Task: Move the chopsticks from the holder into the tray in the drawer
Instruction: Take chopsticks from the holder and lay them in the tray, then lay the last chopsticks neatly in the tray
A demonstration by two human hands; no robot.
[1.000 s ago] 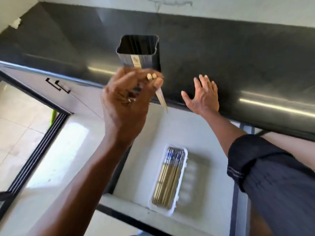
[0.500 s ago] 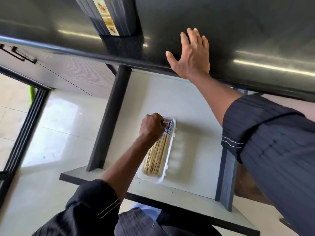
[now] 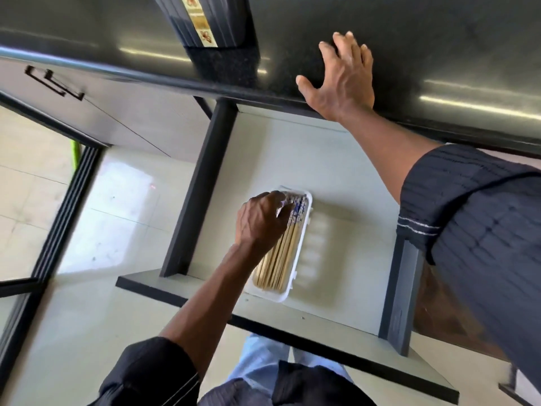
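Observation:
A white plastic tray lies in the open drawer and holds several wooden chopsticks with blue-patterned tops. My left hand reaches down into the drawer, its fingers curled over the patterned ends of the chopsticks at the tray's far end. The dark ribbed holder, with a floral label, stands on the black countertop above the drawer; its opening is out of view. My right hand rests flat on the counter edge with fingers spread, holding nothing.
The drawer has dark side walls and a dark front panel. A cabinet front with a black handle is on the left. Pale floor tiles lie below, beside a black door track.
My left hand went from the holder down into the drawer with chopsticks and now sits over the tray. The view tilted down. My right hand stayed on the counter.

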